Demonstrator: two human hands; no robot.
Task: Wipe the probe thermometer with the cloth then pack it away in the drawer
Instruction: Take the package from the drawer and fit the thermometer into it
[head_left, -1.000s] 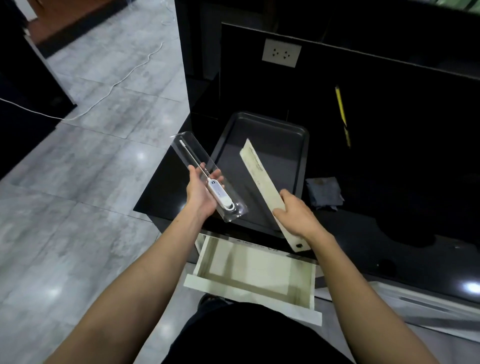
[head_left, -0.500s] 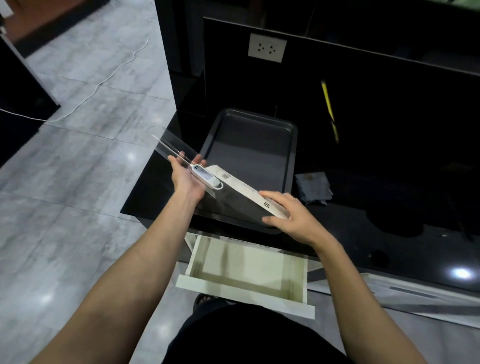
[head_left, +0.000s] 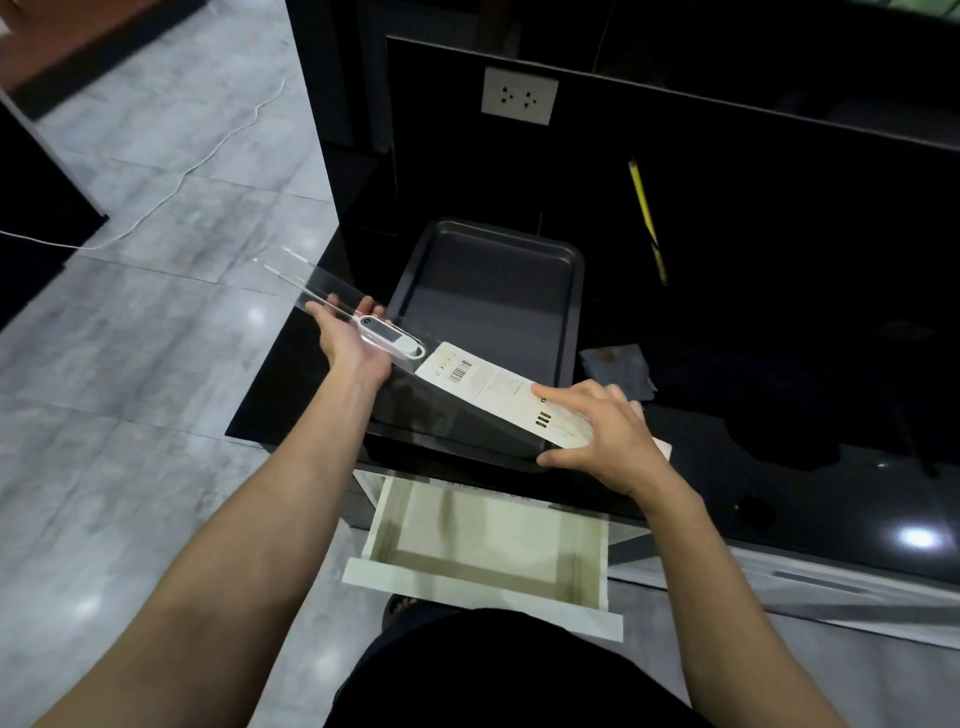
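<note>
While the clear tray (head_left: 332, 291) holding the probe thermometer (head_left: 390, 338) is pinched in the left hand (head_left: 353, 338), the white sleeve (head_left: 498, 389), gripped by the right hand (head_left: 602, 431), should be slid on squarely, above the open drawer (head_left: 488, 545).

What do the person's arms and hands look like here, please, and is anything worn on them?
Both forearms are bare right down the frame, with no sleeves visible. The left hand and right hand carry no gloves, rings, watch or wristband that the head view shows.
</note>
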